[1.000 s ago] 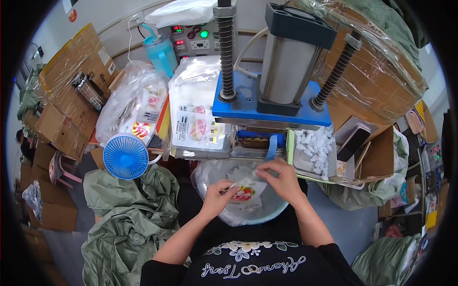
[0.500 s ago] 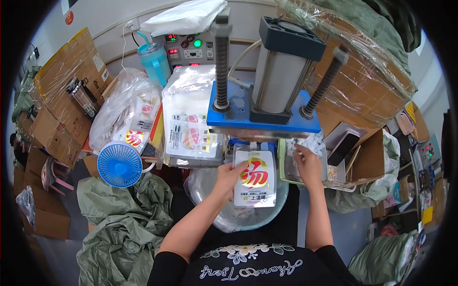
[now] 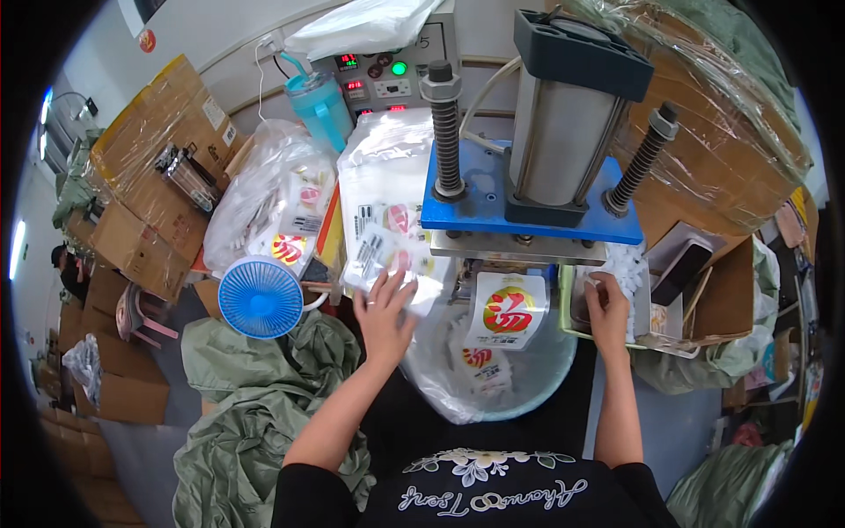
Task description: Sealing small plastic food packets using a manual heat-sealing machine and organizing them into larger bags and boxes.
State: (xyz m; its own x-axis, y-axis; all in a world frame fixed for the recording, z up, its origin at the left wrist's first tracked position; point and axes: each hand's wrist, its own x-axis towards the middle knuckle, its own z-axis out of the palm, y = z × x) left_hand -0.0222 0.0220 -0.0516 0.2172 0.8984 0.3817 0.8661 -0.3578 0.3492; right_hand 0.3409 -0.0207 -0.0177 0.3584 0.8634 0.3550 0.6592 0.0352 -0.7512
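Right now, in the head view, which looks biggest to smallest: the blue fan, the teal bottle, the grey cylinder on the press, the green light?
1. Grey cylinder, clearly largest.
2. Blue fan and teal bottle look similar; the fan sits nearer the camera, so unsure.
3. Green light, smallest.

A round blue desk fan (image 3: 260,297) stands at the left, beside crumpled green sacks (image 3: 242,414) that spread below it. Behind it, taped cardboard boxes (image 3: 150,176) are stacked, and a teal water jug with a straw (image 3: 319,106) stands before a control panel with a green lamp (image 3: 385,75). On the right lie a dark phone (image 3: 685,273) and film-wrapped cartons (image 3: 713,132).
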